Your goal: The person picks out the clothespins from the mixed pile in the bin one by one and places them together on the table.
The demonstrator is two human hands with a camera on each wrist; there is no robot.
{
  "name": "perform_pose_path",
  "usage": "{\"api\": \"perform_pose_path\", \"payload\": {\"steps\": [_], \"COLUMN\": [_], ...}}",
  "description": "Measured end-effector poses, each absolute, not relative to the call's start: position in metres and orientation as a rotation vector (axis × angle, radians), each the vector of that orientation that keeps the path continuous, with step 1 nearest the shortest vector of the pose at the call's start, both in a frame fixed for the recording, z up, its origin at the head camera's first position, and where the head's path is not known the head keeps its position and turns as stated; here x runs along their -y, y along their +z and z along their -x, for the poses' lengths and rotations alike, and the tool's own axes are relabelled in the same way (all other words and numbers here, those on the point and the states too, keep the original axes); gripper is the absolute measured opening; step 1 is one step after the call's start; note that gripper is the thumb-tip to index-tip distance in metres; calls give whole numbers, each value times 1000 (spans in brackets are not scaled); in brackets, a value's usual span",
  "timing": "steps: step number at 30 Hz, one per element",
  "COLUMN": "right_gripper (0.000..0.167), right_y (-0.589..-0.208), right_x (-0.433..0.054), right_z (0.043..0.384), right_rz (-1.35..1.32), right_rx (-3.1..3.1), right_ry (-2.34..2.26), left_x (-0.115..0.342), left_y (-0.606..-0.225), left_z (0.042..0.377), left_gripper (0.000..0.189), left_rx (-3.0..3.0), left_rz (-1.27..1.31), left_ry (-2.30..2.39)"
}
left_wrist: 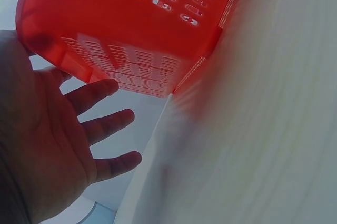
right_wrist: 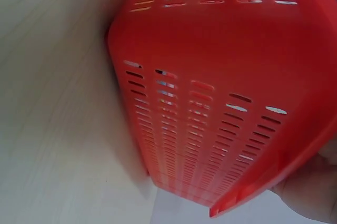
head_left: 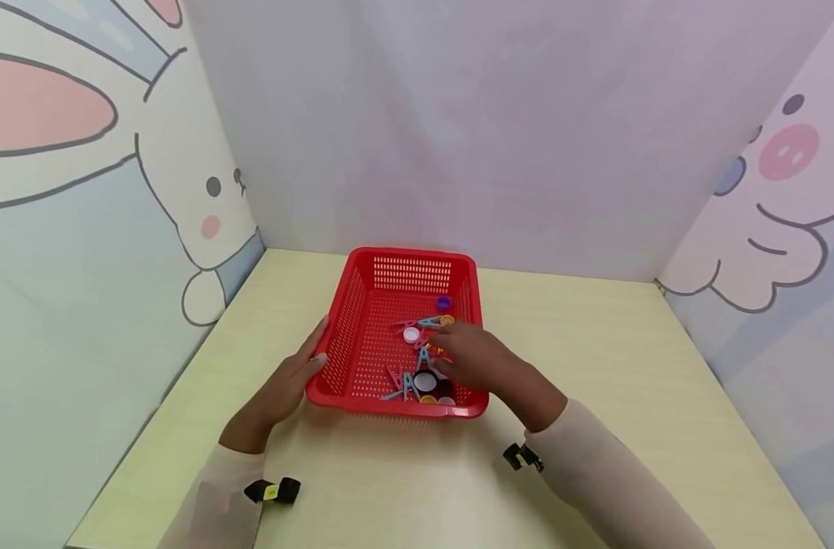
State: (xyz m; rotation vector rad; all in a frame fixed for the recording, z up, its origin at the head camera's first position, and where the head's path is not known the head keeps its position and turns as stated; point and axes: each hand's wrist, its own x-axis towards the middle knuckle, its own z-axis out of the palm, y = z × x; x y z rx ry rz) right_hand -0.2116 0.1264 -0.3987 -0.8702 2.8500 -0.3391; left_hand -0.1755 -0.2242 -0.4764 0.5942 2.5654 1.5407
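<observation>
A red perforated plastic basket [head_left: 396, 408] stands on the table. My left hand [head_left: 290, 385] is at its left rim; in the left wrist view the fingers [left_wrist: 108, 127] are spread and fairly straight beside the basket wall. Over the right side, my right hand [head_left: 473, 357] reaches in with its fingers bent down among small items; what the fingertips touch is hidden. Around it lie blue clothespins [head_left: 408, 385], pink clothespins [head_left: 395, 377], a white cap [head_left: 411, 335], a black-rimmed round lid [head_left: 425, 380] and a purple cap [head_left: 444, 303]. The basket wall [right_wrist: 210, 50] blocks most of the right wrist view.
The pale wooden table [head_left: 595, 366] extends on both sides of the basket and in front of it. A whitish wall [head_left: 458, 137] rises behind, with cartoon-printed panels [head_left: 115, 305] at either side.
</observation>
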Motion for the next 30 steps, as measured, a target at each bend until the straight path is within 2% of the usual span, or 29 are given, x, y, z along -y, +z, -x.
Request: {"api": "perform_pose_path", "payload": {"steps": [8,15,23,30], "right_gripper": [53,61,47,43], "right_y": [-405,-406,-407,-408], "right_x": [-109,-104,-100,-99], "right_z": [221,224,224,224], "right_rz": [813,786,778,798], "right_rx": [-2781,-2739,-2710,-2689], "right_ry": [-194,-124,-115,-103], "left_x": [224,222,222,222], "left_y": [-477,-475,-475,-477], "left_z": [176,176,175,175], "left_gripper": [72,74,75,75], "left_rx": [-2559,-2569,-2575,-2586], "left_rz": [-572,-570,-549,-562], "left_ry": [1540,1526,1505,1501]}}
